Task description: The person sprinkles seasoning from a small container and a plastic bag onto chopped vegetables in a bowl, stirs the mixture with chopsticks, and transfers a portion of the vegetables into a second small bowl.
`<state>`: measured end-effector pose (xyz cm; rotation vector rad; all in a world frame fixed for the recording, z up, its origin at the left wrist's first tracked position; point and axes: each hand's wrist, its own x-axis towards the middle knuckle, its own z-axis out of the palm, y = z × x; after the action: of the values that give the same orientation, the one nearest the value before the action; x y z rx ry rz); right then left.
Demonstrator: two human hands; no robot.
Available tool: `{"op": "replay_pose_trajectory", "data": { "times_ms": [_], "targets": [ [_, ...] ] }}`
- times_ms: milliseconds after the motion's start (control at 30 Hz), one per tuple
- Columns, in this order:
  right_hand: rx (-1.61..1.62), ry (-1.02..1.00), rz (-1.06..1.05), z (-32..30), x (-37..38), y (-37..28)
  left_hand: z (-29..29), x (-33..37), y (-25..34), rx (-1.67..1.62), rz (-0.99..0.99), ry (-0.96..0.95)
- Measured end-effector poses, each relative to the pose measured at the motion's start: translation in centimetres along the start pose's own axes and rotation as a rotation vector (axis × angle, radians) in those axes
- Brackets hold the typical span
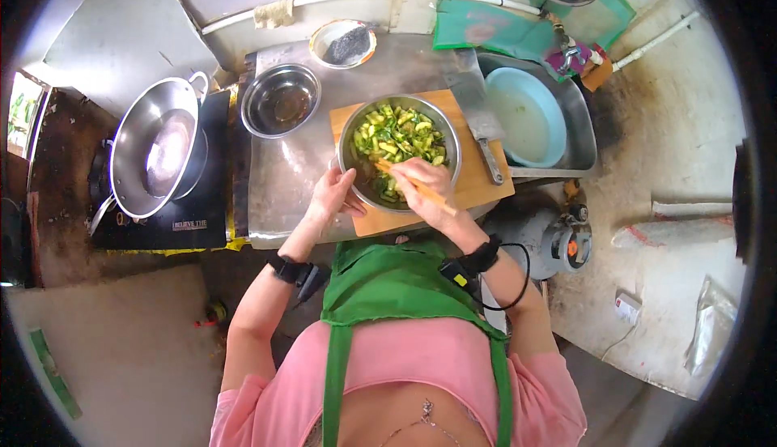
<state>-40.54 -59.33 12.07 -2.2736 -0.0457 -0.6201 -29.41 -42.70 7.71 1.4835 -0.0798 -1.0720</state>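
Note:
A steel bowl (456, 141) of chopped green cucumber pieces (396, 133) stands on a wooden cutting board (477, 192). My right hand (425, 188) is closed round wooden chopsticks (437, 197), whose tips reach into the cucumber. At the bowl's near left side, my left hand (333, 193) grips the rim, thumb on top. Right of the bowl, a cleaver (486, 139) lies with its handle across the board's edge.
Left on the counter (283, 172) sits a second steel bowl (281, 100); behind it is a white bowl with a scrubber (350, 45). A wok (158, 147) rests tilted on the stove (202, 204) at far left. The sink at right holds a blue basin (526, 115) of cloudy water. A gas cylinder (534, 240) stands below.

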Motion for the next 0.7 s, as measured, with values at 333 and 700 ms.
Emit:
{"op": "replay_pose_trajectory", "data": {
  "times_ms": [333,700],
  "targets": [
    [0.346,0.243,0.296,-1.4,4.0,-1.7,1.6,0.1,0.3,-0.06,0.081,-0.018],
    [0.243,0.036,0.378,-5.6,0.4,-3.7,1.2,-0.2,0.2,-0.087,0.088,-0.018]
  ]
}}
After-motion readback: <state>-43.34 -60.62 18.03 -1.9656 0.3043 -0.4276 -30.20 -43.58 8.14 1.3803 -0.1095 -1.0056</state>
